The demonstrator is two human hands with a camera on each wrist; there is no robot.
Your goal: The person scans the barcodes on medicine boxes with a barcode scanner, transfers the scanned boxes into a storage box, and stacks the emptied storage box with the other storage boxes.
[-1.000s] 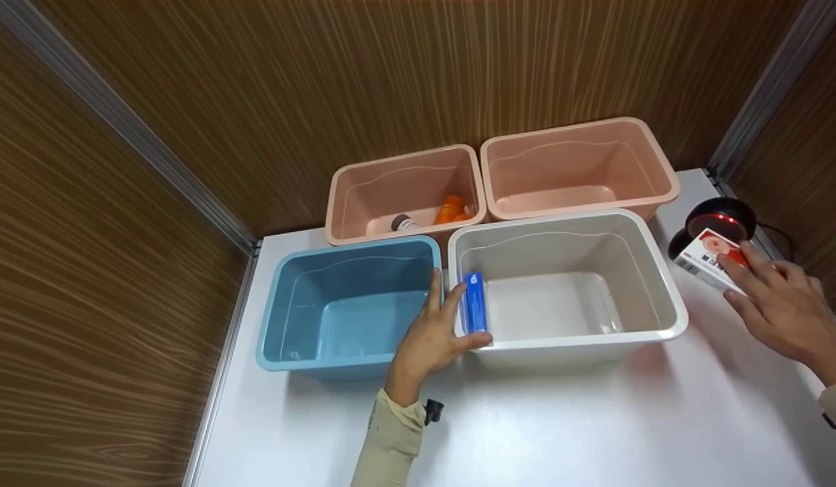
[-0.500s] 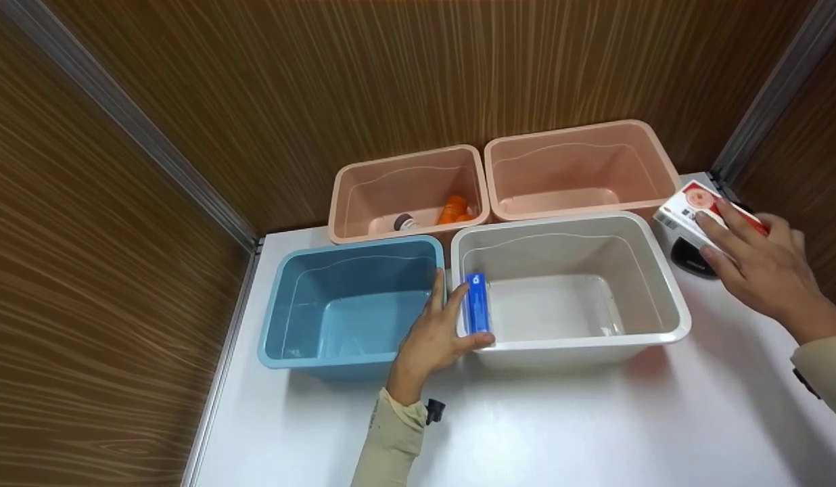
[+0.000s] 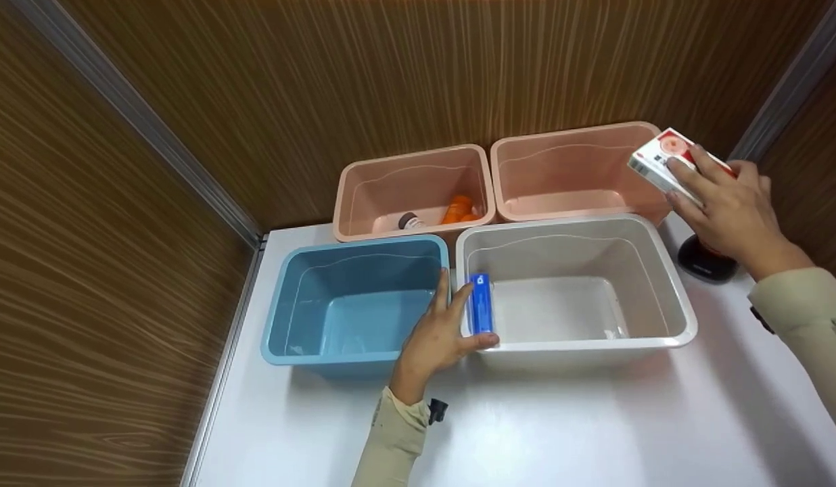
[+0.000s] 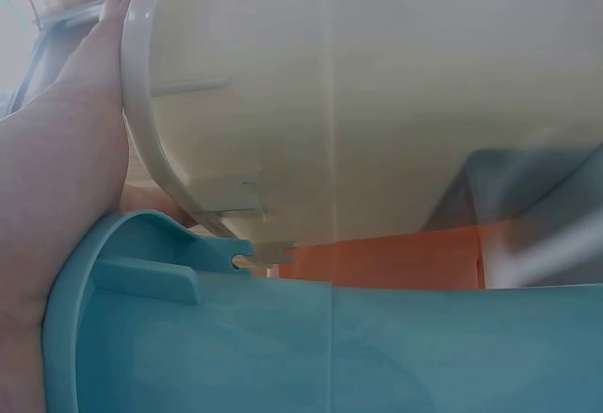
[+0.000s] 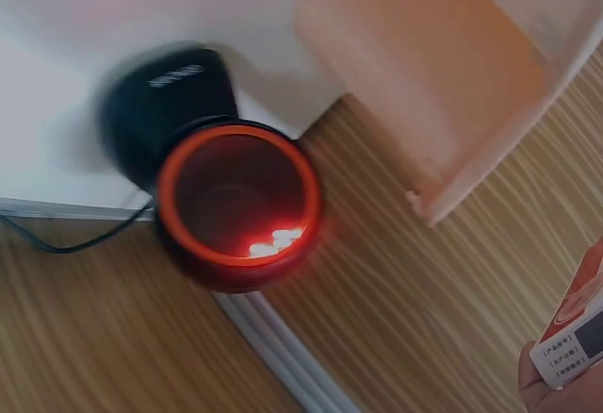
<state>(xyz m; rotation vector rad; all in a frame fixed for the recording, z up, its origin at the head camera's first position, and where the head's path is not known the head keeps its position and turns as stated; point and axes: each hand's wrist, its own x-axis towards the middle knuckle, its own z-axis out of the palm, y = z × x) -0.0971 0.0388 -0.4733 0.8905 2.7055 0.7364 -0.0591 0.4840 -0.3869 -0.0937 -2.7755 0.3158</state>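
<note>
My right hand (image 3: 736,210) grips a white and red medicine box (image 3: 668,159), raised above the right end of the back right pink bin (image 3: 573,210). A corner of that medicine box (image 5: 570,347) also shows in the right wrist view. My left hand (image 3: 435,341) rests with spread fingers over the adjoining rims of the blue bin (image 3: 354,358) and the white bin (image 3: 580,344). Its thumb lies on the white bin's front rim. Against that bin's left wall, beside the fingers, stands a blue box (image 3: 481,304). The left fingertips are hidden in the left wrist view.
A black scanner (image 5: 240,206) with a glowing red ring and a cable stands right of the bins. The back left pink bin (image 3: 411,160) contains orange bottles (image 3: 457,209) and a dark-capped bottle (image 3: 410,221). Wood-grain walls (image 3: 391,67) enclose the table.
My right hand has lifted the medicine box up and leftward, from in front of the scanner to the back right pink bin. The left hand stays on the rims.
</note>
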